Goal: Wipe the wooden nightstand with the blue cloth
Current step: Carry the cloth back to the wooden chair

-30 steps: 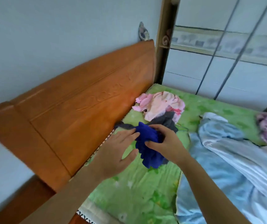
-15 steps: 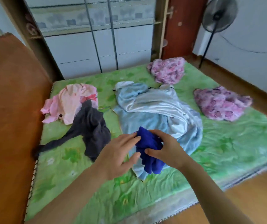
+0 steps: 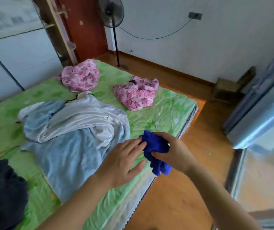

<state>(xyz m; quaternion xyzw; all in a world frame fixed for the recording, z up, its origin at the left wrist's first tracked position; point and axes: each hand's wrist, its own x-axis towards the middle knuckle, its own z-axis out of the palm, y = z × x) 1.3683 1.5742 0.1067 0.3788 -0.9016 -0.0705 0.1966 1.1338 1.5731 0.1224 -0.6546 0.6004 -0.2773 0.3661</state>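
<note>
A bunched blue cloth hangs in the air over the bed's near corner. My right hand grips it, fingers curled round the bundle, with a loose end drooping below the palm. My left hand is beside it with fingers extended, its fingertips touching the cloth's left edge. No wooden nightstand is in view.
The bed has a green sheet with a pale blue blanket, two pink floral bundles and a dark garment on it. Orange wood floor lies right of the bed. A standing fan and a red door are at the back.
My view has swung right, from the headboard across the bed to its far corner and the floor. Both hands keep the same hold on the blue cloth.
</note>
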